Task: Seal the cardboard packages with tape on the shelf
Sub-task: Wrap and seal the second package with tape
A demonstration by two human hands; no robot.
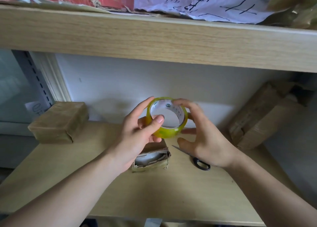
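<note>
Two bare forearms enter from the 7 and 5 o'clock corners and meet at frame centre over the wooden shelf (171, 192). The left hand (137, 132) grips the tape roll (167, 118): the thumb is hooked through the core and the fingers are wrapped round the outer yellow band, so the roll is held with its opening facing the camera. In my judgement this steadies it for the other hand to work on. The right hand (200, 137) is spread, fingers loosely curved over the roll's rim at 2 o'clock, fingertips touching or just off the band; it clasps nothing. Blur hides the exact contact. This reads as a search for the free end of the tape.

Directly beneath the hands, toward 6 o'clock, sits a small cardboard package (151, 160) with its near flap torn and gaping, pale contents showing. It is unsealed and appears to be the piece in hand. Scissors (197, 160) lie just beside it at 4 o'clock, blade pointing toward the package, presumably kept within reach for cutting.

A wrapped package (58, 122) rests at 9 o'clock against the back wall, apparently finished. A larger tilted box (257, 117) leans at 3 o'clock. The upper shelf board (154, 43) spans 12 o'clock, carrying torn cartons and handwritten paper (197, 4).
</note>
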